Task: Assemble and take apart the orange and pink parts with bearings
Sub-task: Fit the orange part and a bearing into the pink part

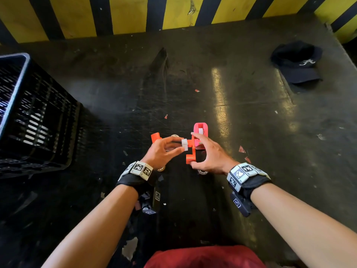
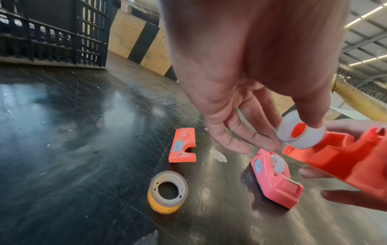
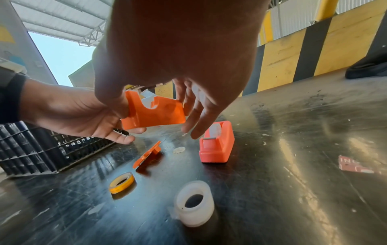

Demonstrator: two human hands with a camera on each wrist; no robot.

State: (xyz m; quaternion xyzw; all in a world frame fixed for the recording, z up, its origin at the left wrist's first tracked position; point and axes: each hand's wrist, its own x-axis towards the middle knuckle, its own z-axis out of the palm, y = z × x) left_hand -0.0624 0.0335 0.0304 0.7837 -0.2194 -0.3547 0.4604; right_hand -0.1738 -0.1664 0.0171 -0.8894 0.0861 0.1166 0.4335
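My left hand (image 1: 178,145) pinches a white bearing ring (image 1: 184,145) between thumb and fingers, right against the top of the orange body (image 1: 190,154). In the left wrist view the ring (image 2: 301,132) touches the orange body (image 2: 345,157). My right hand (image 1: 195,149) grips that orange body (image 3: 155,114) in the air, thumb on one end and fingers on the other. The pink part (image 1: 201,132) stands on the table behind it with a white ring inside. A loose orange side piece (image 2: 183,145) lies flat on the table.
A yellowish tape roll (image 3: 122,182) and a white roll (image 3: 194,203) lie on the dark table below my wrists. A black crate (image 1: 34,117) stands at the left, a dark cap (image 1: 298,62) far right, and a striped wall (image 1: 173,14) at the back.
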